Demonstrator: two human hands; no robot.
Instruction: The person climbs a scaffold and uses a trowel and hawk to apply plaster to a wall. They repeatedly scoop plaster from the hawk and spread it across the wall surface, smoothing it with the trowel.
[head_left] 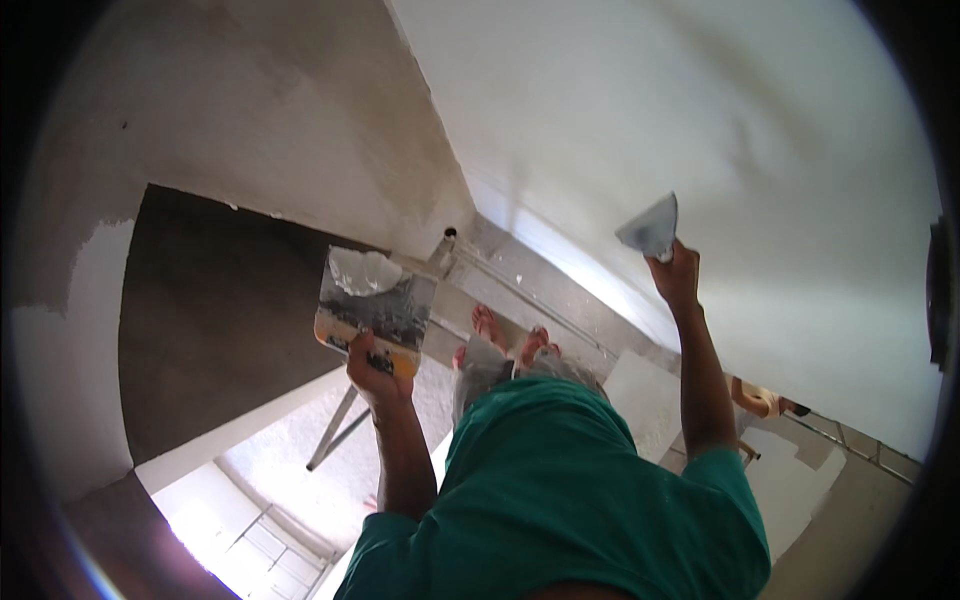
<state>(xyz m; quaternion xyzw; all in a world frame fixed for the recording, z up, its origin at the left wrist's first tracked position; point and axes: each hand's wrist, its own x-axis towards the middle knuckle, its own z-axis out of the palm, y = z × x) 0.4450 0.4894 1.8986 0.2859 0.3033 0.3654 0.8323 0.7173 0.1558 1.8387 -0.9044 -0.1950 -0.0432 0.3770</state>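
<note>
My left hand (pixel 375 378) is closed round the near edge of a wide, flat filling knife (pixel 395 312), with a metal blade and a yellowish, smeared back edge. A mound of white putty (pixel 362 271) lies along its far edge. Out to the right, my right hand (pixel 677 275) grips a putty knife (pixel 652 229) by its handle, which the fingers mostly cover. Its triangular blade flares upward in front of the white wall (pixel 800 190); whether it touches the wall, I cannot tell.
Below me, my bare feet (pixel 486 325) stand on a raised platform (pixel 455 305) beside metal tubing (pixel 540 305). A splayed metal leg (pixel 335 430) reaches down at the left. The left wall (pixel 270 110) is patchy grey, above a dark surface (pixel 220 320). A ladder-like frame (pixel 860 445) stands at lower right.
</note>
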